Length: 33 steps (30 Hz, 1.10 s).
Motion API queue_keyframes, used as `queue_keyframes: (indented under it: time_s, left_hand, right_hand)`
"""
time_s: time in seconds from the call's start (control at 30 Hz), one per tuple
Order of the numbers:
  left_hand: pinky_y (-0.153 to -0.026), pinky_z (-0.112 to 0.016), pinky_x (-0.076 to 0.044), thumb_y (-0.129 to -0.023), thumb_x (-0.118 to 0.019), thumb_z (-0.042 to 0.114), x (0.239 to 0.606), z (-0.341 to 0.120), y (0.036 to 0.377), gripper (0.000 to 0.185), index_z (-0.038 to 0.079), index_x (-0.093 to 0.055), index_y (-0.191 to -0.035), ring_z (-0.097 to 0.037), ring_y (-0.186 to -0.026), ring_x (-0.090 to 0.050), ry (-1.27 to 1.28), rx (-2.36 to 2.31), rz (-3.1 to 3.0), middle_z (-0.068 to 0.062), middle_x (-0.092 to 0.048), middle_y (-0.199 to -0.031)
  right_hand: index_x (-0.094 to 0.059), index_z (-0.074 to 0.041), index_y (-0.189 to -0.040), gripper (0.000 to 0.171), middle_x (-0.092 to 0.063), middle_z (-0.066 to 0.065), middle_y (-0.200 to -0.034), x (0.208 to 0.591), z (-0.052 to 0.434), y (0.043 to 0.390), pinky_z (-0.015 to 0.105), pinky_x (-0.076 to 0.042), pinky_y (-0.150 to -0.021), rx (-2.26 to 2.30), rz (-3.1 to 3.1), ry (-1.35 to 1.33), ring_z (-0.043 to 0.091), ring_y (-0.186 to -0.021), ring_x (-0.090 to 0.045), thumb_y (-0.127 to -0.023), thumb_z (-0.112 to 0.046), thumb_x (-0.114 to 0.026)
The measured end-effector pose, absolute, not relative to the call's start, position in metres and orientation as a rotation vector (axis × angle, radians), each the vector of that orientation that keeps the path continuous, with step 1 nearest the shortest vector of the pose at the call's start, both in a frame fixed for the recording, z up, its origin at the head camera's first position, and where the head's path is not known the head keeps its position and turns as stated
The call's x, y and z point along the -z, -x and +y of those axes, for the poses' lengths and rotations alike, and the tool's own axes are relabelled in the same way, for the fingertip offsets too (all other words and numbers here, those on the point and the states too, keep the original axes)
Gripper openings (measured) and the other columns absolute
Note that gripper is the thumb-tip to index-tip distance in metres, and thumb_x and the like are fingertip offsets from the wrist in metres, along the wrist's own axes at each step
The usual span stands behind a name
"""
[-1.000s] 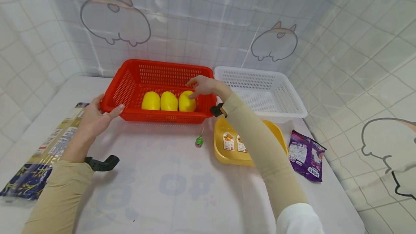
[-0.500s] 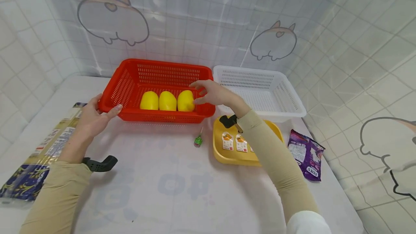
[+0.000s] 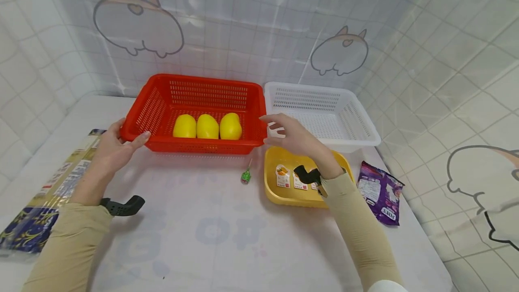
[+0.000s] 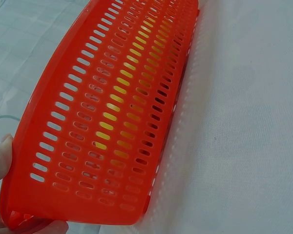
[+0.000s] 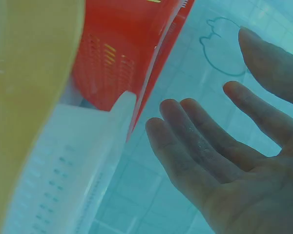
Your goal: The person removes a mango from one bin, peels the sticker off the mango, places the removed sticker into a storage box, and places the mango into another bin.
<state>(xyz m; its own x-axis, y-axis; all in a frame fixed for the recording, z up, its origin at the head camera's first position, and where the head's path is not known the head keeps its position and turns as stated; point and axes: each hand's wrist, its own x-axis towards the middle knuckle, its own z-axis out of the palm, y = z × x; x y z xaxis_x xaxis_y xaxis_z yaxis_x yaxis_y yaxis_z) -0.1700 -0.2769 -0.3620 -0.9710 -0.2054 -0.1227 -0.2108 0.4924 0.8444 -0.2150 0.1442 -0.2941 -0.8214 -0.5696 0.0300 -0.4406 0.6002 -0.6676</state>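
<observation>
At the far left edge of the table [image 3: 211, 238] a long flat packet [image 3: 48, 184] lies along the side, out of the way of both arms. Just right of it the left hand [image 3: 111, 148] grips the near left corner of the red basket [image 3: 162, 107], thumb over the rim and fingers underneath, as the left wrist view shows with the thumb [image 4: 0, 158] pressed on the slotted wall; held so, the basket is steadied and seems not to slide on the cloth. Inside it three yellow fruits [image 3: 207, 126] sit side by side against the near wall, touching one another, where the wall keeps them from rolling. A small green sweet on a stick [image 3: 246, 175] lies on the table just in front of the basket. Further right the right hand [image 3: 293, 135] hovers empty above the gap between the red basket and the yellow tray [image 3: 279, 195], fingers spread and relaxed, holding nothing; the right wrist view shows the fingers [image 5: 195, 141] apart in the air. The tray holds small printed packets [image 3: 293, 178]. Behind it a white basket [image 3: 357, 120] stands touching the red one, and a purple bag [image 3: 381, 193] lies at the near right.
</observation>
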Motion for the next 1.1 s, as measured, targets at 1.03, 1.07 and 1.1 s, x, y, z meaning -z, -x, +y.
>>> queue_keyframes:
  time_s: [1.03, 1.07, 1.1]
  left_hand:
    - [-0.11, -0.067, -0.034, -0.095, -0.052, 0.06, 0.361, -0.276, 0.17, 0.103, 0.008, 0.009, -0.16, -0.049, -0.144, -0.024, 0.385, -1.522, 2.714, -0.026, -0.01, -0.164]
    - [-0.11, -0.067, -0.034, -0.095, -0.052, 0.06, 0.361, -0.276, 0.169, 0.103, 0.008, 0.009, -0.16, -0.049, -0.145, -0.023, 0.394, -1.521, 2.714, -0.026, -0.009, -0.165]
    - [-0.11, -0.067, -0.034, -0.095, -0.052, 0.06, 0.362, -0.276, 0.169, 0.103, 0.009, 0.009, -0.16, -0.049, -0.145, -0.023, 0.401, -1.519, 2.715, -0.026, -0.009, -0.165]
  right_hand:
    - [-0.05, -0.005, -0.145, 0.053, -0.051, 0.019, -0.142, 0.321, 0.219, 0.182, 0.058, -0.041, -0.11, 0.786, 3.026, 0.658, 0.038, -0.129, -0.049, -0.097, -0.02, -0.067]
    - [-0.049, -0.004, -0.145, 0.053, -0.051, 0.019, -0.142, 0.322, 0.22, 0.182, 0.058, -0.041, -0.11, 0.764, 3.028, 0.654, 0.039, -0.128, -0.049, -0.097, -0.02, -0.066]
    - [-0.049, -0.004, -0.145, 0.053, -0.051, 0.02, -0.142, 0.323, 0.221, 0.183, 0.058, -0.041, -0.109, 0.747, 3.028, 0.651, 0.039, -0.128, -0.05, -0.097, -0.02, -0.066]
